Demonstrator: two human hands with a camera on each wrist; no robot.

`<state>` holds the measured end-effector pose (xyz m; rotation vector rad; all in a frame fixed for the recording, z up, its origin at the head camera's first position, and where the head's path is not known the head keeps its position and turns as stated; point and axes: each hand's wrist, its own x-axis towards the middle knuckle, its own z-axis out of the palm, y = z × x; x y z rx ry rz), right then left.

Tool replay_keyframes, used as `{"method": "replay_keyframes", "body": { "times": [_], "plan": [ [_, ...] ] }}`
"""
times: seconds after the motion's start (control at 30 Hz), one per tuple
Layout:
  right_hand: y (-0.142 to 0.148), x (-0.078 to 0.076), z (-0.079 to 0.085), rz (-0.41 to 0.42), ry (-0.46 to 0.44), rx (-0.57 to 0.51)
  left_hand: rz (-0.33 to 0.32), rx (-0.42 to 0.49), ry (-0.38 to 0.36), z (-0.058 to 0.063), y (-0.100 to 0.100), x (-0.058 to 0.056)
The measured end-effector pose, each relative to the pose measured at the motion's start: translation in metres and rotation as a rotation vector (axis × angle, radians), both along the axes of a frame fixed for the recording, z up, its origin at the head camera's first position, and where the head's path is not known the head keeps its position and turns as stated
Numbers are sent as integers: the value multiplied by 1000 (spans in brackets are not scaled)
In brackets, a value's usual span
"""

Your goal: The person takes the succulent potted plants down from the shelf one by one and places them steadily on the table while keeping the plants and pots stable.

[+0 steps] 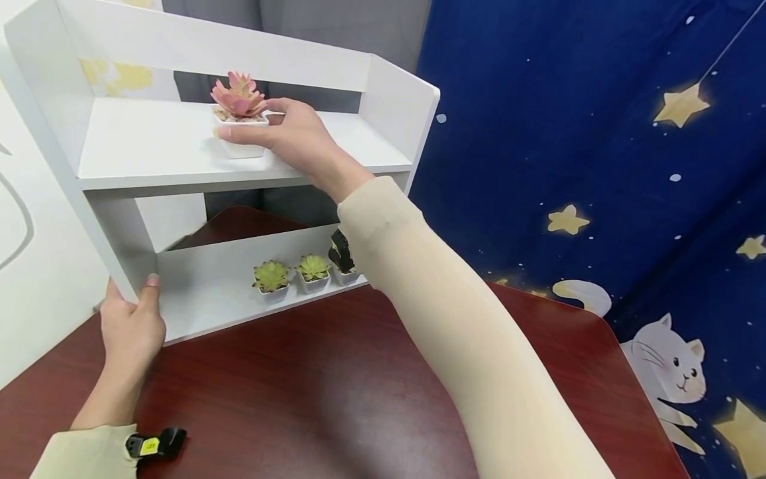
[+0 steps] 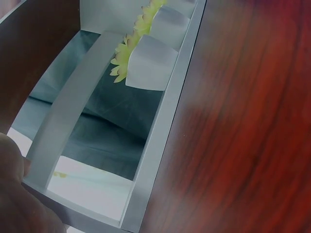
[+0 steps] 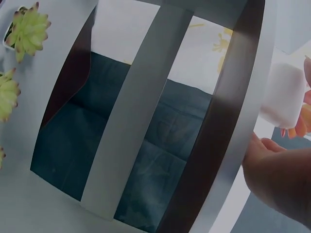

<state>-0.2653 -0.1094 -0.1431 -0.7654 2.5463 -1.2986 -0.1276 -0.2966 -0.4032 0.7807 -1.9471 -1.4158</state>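
My right hand (image 1: pixel 302 136) holds a small white pot with a pink succulent (image 1: pixel 239 100) between thumb and fingers, at the upper board of a white two-tier shelf (image 1: pixel 137 150). In the right wrist view the white pot (image 3: pixel 283 94) is close to that board; whether it touches, I cannot tell. My left hand (image 1: pixel 133 326) grips the shelf's left side panel low down, thumb inside, the other fingers mostly hidden behind it. On the lower board stand two potted green succulents (image 1: pixel 271 276) (image 1: pixel 313 267) and a third pot (image 1: pixel 346 276), partly hidden by my right wrist's camera.
The shelf stands on a dark red wooden table (image 1: pixel 287 392). A blue curtain (image 1: pixel 509 166) with stars and a cat hangs at the right, beyond the table's edge. A white wall (image 1: pixel 42 266) is close on the left, with grey fabric (image 1: pixel 353 30) behind the shelf.
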Motion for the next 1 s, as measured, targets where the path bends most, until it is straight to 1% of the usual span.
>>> {"method": "replay_keyframes", "body": {
  "times": [0.13,0.3,0.43,0.67,0.8,1.0],
  "plan": [
    [-5,2,0,-2,20,20,8,-2,-1,1,1,0],
    [-5,4,0,-33,55,48,-17,6,9,4,5,-1],
    [-3,4,-2,-52,65,30,-20,10,5,5,7,-1],
    [1,6,-5,-88,79,5,-19,15,8,2,8,-2],
    [8,8,-6,-98,94,-18,-17,12,5,2,7,-2],
    [22,8,-8,-126,81,-61,-14,-9,9,1,5,-1]
  ]
}}
